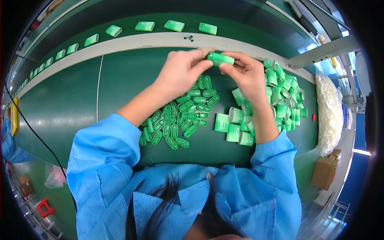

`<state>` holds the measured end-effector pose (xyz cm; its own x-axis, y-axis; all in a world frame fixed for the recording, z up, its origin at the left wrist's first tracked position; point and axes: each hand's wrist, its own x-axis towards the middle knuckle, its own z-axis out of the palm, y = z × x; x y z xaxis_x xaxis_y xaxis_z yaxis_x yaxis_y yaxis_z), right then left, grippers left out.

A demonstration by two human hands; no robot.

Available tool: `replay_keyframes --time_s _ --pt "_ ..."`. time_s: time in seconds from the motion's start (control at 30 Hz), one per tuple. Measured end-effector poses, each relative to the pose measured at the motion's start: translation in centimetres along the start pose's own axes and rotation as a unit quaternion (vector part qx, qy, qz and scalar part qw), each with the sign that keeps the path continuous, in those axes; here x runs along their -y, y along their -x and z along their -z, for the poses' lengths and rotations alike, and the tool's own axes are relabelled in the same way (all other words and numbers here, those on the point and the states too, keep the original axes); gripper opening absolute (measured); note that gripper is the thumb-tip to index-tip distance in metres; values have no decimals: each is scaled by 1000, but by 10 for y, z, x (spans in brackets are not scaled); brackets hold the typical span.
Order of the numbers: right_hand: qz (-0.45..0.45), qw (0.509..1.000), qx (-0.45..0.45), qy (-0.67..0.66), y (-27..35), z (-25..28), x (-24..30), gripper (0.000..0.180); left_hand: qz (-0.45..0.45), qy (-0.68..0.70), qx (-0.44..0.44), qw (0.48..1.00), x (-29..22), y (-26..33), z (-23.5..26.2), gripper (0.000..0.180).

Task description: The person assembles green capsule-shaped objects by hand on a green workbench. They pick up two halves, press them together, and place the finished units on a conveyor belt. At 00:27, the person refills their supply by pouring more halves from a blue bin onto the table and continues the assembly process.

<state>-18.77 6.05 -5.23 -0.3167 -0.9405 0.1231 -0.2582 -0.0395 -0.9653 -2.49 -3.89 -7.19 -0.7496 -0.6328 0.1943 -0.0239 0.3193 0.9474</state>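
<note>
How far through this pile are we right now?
Done: a row of finished green cases lies on the far belt. In hand: the left hand and right hand hold one green case together. Left: a heap of oval caps and open sleeves.

Green bench (72, 104) carries oval caps (180, 116) and sleeves (280, 92).

A light blue, smooth-fabric work smock with a pointed collar (180, 204) is worn, filling the lower middle of the frame. Its long sleeves (106, 146) are pushed up, wrinkled at the elbows. Both hands are left bare, ungloved. Dark hair strands (168, 196) are seen over the collar.
</note>
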Motion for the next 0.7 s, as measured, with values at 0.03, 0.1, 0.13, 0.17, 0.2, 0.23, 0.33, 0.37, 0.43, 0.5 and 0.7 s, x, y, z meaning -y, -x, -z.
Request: replay_keyframes --time_s 0.03,0.1,0.13,0.17,0.2,0.23,0.33,0.37,0.43,0.5,0.7 --pt "3 1000 -6 17 0 1 1 25 -1 -67 -1 998 -8 2 0 34" --pt "4 999 -18 48 2 -1 -1 25 -68 -116 -48 990 -10 6 -7 33" --pt "22 995 -25 89 3 -2 -1 26 -87 -131 -58 986 -7 7 -10 34" --pt "41 990 -32 130 4 -3 0 27 -106 -145 -68 981 -4 7 -12 34" --pt "61 983 -37 168 4 -5 2 27 -123 -162 -79 976 -2 7 -12 35" --pt "52 983 -30 171 4 -7 4 27 -104 -168 -59 978 -2 8 -10 37" --pt "17 979 -12 203 -7 -7 11 26 -91 -175 -32 980 -2 -1 -1 41" --pt "8 978 -2 206 -18 -4 9 26 -111 -169 -45 978 7 -6 1 41" --pt "-11 977 18 212 -49 7 3 27 -132 -194 -93 968 11 -13 10 44" --pt "-46 961 -13 273 -81 21 -7 32 -118 -209 -30 970 4 -13 33 42" --pt "-173 958 -55 223 -124 51 -44 35 -63 -284 153 944 13 -3 47 25"
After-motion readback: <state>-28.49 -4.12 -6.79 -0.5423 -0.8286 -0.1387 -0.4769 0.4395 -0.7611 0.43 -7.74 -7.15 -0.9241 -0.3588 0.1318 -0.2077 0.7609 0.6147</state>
